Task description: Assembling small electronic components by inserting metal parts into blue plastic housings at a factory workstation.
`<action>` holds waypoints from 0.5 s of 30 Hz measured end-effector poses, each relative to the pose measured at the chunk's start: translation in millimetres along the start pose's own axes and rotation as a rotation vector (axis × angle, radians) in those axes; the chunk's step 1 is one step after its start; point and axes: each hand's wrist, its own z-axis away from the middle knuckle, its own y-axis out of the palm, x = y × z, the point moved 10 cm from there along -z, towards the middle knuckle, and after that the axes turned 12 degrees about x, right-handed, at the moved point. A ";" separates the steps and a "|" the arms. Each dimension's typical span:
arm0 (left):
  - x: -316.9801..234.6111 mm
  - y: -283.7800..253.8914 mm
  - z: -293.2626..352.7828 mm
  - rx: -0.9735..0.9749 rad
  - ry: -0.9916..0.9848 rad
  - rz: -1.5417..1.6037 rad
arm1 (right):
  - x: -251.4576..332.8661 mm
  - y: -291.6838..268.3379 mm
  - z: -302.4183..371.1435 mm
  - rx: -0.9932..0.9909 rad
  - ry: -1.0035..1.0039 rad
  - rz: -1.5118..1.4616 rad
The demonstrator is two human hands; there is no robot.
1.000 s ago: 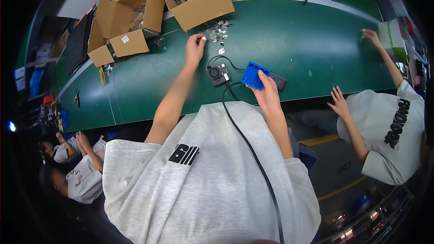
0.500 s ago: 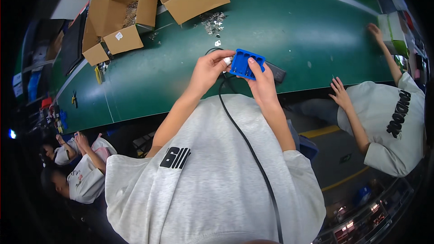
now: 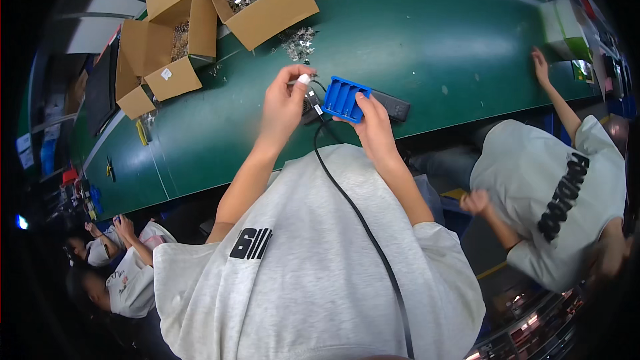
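Note:
My right hand [image 3: 375,127] grips a blue battery holder [image 3: 346,99] by its right side, thumb over the rim. Several long slots face up in it, with small metal bits at their lower ends. To its left, just apart from it, my left hand [image 3: 283,101] has thumb and forefinger brought together, a white cover on the thumb tip. A tiny dark piece seems to show at those fingertips, too small to name. A dark flat box-shaped device [image 3: 392,106] lies on the table behind the right hand. Between my hands lies a black object with a white label [image 3: 313,101].
Two open cardboard boxes [image 3: 280,17] of small metal parts stand on the green table [image 3: 400,47], far left. Loose metal pieces [image 3: 300,43] lie before one. A black cable [image 3: 357,217] runs down my front. One co-worker [image 3: 533,180] sits at right, others at left.
My left hand has drawn away from the battery holder to the left. The holder has tilted in my right hand and shows its slots more fully. The right-hand co-worker's near hand has left the table edge.

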 end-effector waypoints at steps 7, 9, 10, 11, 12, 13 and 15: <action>-68.2 53.5 -3.5 0.099 0.418 -0.434 | -8.8 7.0 -0.2 0.108 0.030 -0.084; -66.5 60.7 -3.7 0.121 0.432 -0.449 | -9.1 2.9 1.1 0.107 0.026 -0.083; -65.8 62.1 -3.4 0.132 0.434 -0.448 | -10.2 1.1 1.3 0.105 0.021 -0.093; -64.5 62.2 -2.9 0.127 0.425 -0.475 | -7.9 1.8 2.6 0.101 0.023 -0.084; -63.6 62.4 -3.1 0.121 0.414 -0.501 | -5.9 2.8 3.7 0.097 0.025 -0.075; -63.5 64.1 -4.0 0.129 0.415 -0.500 | -6.0 1.3 4.0 0.091 0.022 -0.078; -63.3 67.5 -5.3 0.156 0.414 -0.510 | -6.9 -0.4 3.5 0.087 0.017 -0.067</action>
